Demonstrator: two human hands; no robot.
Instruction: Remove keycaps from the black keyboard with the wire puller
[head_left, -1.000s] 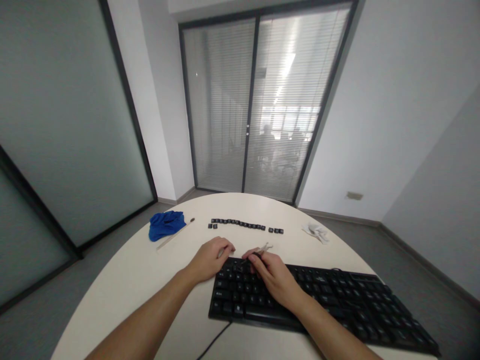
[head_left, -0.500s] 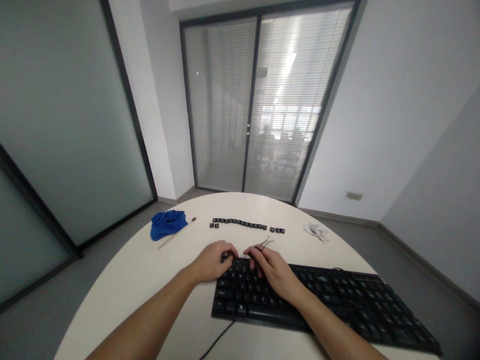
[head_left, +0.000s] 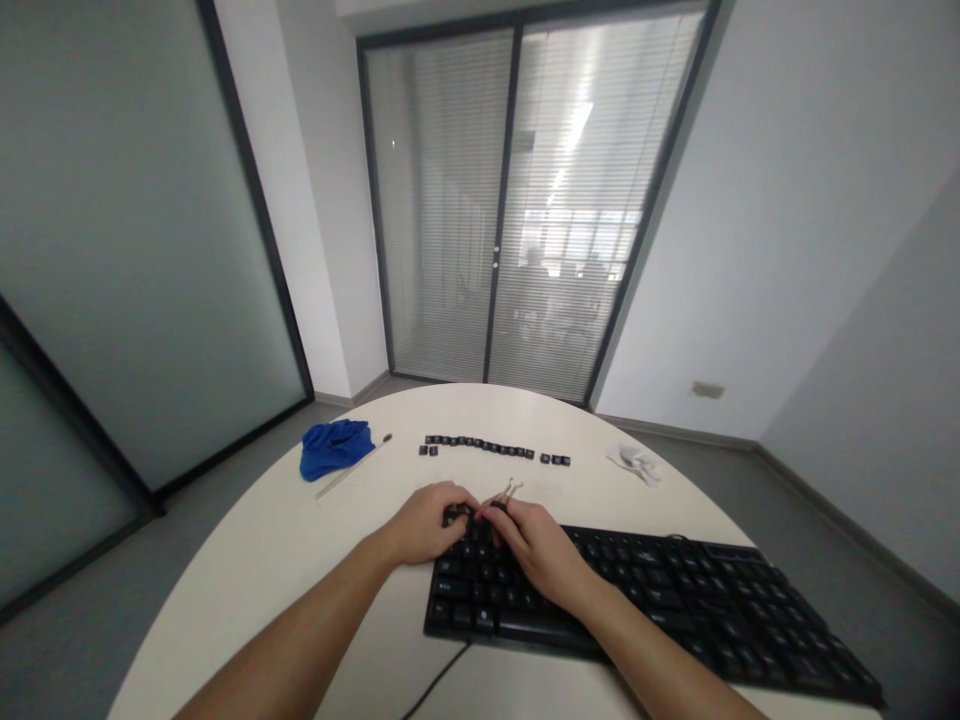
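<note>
A black keyboard (head_left: 660,590) lies on the table, its cable running off the near edge. My left hand (head_left: 431,522) rests at its upper left corner, fingers bent down onto the keys; whatever they grip is too small to make out. Close beside it, my right hand (head_left: 529,535) is closed around a thin metal tool (head_left: 511,489), whose two wire tips stick up past the fingers. Beyond the hands, several loose black keycaps (head_left: 480,443) form a curved row, with two more (head_left: 428,451) just below its left end.
On the white round table (head_left: 247,560), a blue cloth (head_left: 335,449) and a thin brush (head_left: 355,467) lie at the left. A crumpled white cloth (head_left: 635,463) is at the right. Glass doors with blinds (head_left: 450,220) stand behind.
My right hand has shifted left with the tool, up against my left hand. My left hand has barely moved.
</note>
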